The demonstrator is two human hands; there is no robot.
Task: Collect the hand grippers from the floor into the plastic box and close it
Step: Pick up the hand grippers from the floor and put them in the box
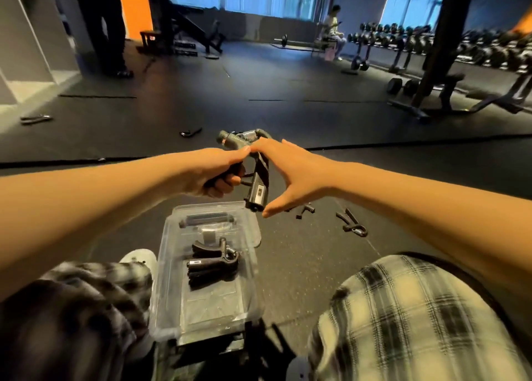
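Your left hand (221, 170) has its fingers curled round one handle of the black hand gripper with a metal coil spring (257, 189), holding it in the air off the floor. Your right hand (296, 176) is spread, fingers straight along the other handle and touching it, with the thumb stretched out below the handle's free end; its fingertips meet your left thumb near the top. The held tool's long axis runs away from you: the spring head and knob point outward beyond your knuckles, and the handle ends point back and down toward you. Just under those ends is the far edge of the clear rectangular plastic box (168, 268), lying open between your knees, its long side in line with the tool. Inside it rest two black folded grippers (214, 264). Beside your right thumb lie a small black gripper piece (305, 209) and, further out, a black spread-handled gripper (352, 223); beyond your left hand is another black gripper (191, 132), and one far off to the left (36, 118). Past your fingers the dark rubber mat floor (288, 92) stretches open, a mat seam crossing at wrist level.
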